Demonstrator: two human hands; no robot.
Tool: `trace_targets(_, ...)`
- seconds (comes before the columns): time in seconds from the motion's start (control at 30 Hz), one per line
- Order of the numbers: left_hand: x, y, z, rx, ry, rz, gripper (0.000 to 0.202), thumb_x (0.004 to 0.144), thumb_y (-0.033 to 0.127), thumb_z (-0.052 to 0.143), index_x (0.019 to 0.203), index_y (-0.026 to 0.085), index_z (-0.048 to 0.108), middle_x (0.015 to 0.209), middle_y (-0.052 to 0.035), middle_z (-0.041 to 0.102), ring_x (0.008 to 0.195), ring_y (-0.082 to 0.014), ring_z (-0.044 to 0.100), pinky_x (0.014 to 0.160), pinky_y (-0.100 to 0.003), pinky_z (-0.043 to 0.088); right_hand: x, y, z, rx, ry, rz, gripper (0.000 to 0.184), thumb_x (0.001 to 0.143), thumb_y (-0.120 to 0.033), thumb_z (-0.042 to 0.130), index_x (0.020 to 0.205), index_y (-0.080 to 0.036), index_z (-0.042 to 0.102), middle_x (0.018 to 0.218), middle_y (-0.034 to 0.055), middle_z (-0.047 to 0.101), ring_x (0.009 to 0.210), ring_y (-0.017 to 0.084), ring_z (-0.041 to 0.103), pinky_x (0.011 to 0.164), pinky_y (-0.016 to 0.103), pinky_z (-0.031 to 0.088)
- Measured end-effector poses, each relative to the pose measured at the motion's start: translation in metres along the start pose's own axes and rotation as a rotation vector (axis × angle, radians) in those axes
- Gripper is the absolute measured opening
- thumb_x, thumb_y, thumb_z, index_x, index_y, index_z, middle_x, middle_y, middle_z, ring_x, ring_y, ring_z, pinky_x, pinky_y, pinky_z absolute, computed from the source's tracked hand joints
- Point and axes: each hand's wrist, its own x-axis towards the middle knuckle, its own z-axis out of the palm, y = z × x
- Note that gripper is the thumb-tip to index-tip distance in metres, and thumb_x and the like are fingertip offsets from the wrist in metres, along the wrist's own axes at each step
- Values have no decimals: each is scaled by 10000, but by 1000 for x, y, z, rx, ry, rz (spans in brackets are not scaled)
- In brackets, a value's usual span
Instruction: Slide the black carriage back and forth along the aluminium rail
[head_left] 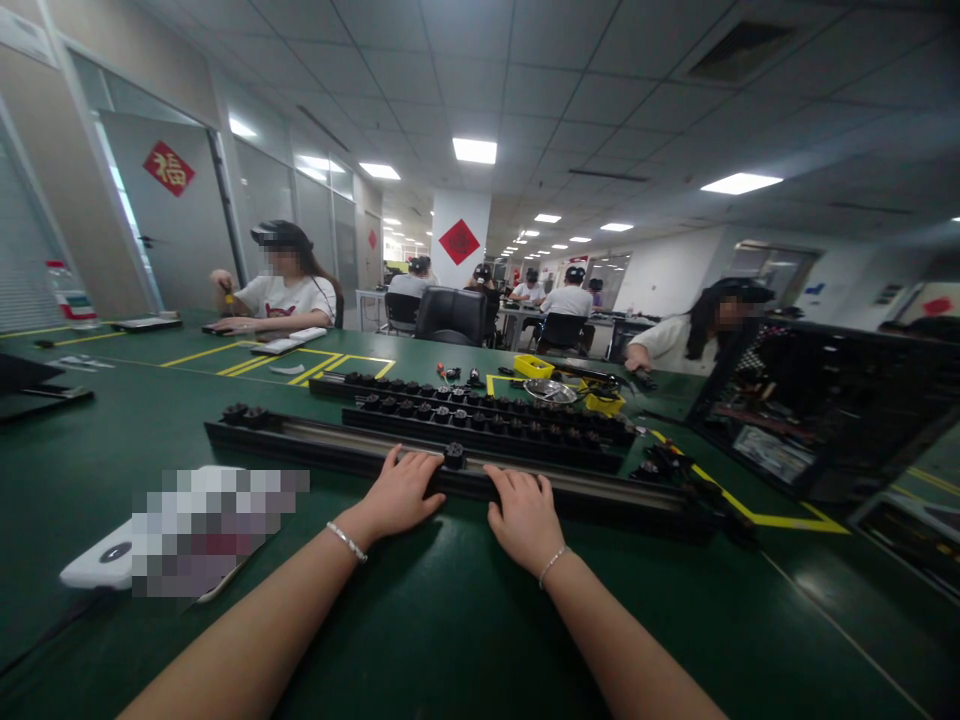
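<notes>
A long black rail [315, 445] lies across the green table [450, 610] in front of me, with small black knobs on it. My left hand [401, 495] rests palm down on the rail's near edge, fingers stretched out. My right hand [525, 515] lies flat beside it, fingers spread over the same rail. A black knob [454, 455] sits on the rail between the two hands. Two more black rails [480, 415] studded with several knobs lie just behind. Both wrists wear thin bracelets.
A white device [105, 565] lies at my near left. A metal bowl [550, 391] and yellow trays [532, 366] sit beyond the rails. An open black computer case [825, 410] stands at right. Other people sit at the far left, far right and at tables behind.
</notes>
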Motion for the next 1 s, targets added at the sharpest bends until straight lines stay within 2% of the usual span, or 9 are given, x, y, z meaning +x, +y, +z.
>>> trace_targets(0.1,0,0,0,3,-7,0,520,786,423,511,1252,203,440,1245,-91,556,1194,-240,452,1095,-507,94,7,-9,3,16,-33,-17,462,810,-249,437,1268,-310,449,1144,39,590,1058,197,481,985,423,218)
trace_targets(0.27,0,0,0,10,-16,1,532,779,427,521,1264,228,429,1245,-89,552,1203,-237,443,1096,-511,81,17,-20,9,10,-62,1,442,799,-244,441,1227,-354,469,1091,27,601,1013,204,492,965,457,188)
trace_targets(0.7,0,0,2,14,-27,4,561,767,415,541,1292,277,399,1248,-68,534,1189,-243,443,1084,-537,71,18,-18,9,-25,-96,-1,433,804,-224,438,1229,-299,467,1094,39,601,1012,184,487,945,369,214)
trace_targets(1.0,0,1,2,44,-20,5,582,753,401,554,1301,290,392,1225,-60,538,1168,-247,447,1078,-537,82,18,-16,9,-11,-74,-26,424,802,-222,440,1219,-286,480,1086,43,610,1010,187,492,952,370,218)
